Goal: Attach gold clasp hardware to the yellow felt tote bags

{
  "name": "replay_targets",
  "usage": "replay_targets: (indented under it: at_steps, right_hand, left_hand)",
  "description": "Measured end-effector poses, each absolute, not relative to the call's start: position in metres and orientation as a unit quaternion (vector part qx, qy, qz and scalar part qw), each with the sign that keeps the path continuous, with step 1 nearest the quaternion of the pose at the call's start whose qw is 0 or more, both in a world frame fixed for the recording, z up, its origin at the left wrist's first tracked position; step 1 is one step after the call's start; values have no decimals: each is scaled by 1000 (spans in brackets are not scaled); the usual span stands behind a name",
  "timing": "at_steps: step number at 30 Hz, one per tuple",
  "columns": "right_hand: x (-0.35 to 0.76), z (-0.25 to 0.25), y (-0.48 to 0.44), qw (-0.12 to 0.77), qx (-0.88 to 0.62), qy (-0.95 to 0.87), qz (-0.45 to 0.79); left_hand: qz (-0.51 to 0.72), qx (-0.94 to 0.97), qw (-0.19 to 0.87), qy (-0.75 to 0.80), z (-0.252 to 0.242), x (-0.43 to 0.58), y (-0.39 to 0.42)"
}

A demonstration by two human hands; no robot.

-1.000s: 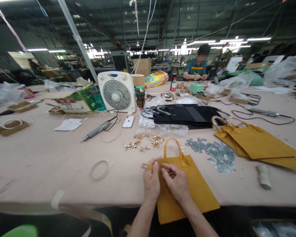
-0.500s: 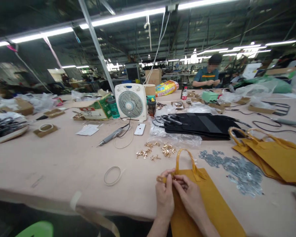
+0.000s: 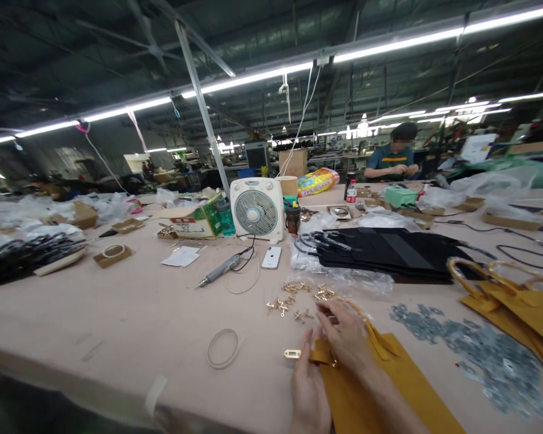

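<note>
A mustard-yellow bag (image 3: 389, 392) lies flat on the table in front of me. My left hand (image 3: 308, 389) is closed on the bag's upper left edge. A small gold plate (image 3: 292, 354) rests on the table just beyond its fingertips. My right hand (image 3: 346, 337) reaches forward over the bag's handle, with its fingers bunched in a pinch beside a scatter of small gold fittings (image 3: 283, 304). What the pinch holds is hidden.
A pile of small silver parts (image 3: 479, 349) lies to the right, with more yellow bags (image 3: 525, 307) and black bags (image 3: 389, 250) behind it. A tape ring (image 3: 223, 348), a pen-shaped corded tool (image 3: 219, 271), a phone (image 3: 271, 257) and a fan (image 3: 256, 211) are on the left. A co-worker (image 3: 393, 160) sits at the far end.
My head has lifted and turned left, so the view shows more ceiling. My right hand left the bag's strap and moved forward to the gold fittings. The gold plate now lies on the table.
</note>
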State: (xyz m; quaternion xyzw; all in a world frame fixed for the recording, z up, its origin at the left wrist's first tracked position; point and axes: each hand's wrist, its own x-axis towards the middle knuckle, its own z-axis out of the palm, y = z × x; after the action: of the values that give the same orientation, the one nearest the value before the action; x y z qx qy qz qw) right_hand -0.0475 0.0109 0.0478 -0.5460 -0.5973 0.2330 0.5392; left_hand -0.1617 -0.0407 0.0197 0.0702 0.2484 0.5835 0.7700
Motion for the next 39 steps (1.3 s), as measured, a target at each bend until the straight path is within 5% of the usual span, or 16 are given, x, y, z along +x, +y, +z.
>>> replay_targets:
  at_steps: [16, 23, 39]
  right_hand:
    - [-95, 26, 87, 248, -553, -773, 188]
    - [-75, 24, 93, 356, -610, -699, 110]
    - [42, 24, 83, 379, -664, -640, 79]
  left_hand:
    - [614, 20, 746, 256, 13, -161, -34]
    - [614, 50, 734, 286, 6, -164, -31]
    - [555, 189, 750, 306, 16, -154, -49]
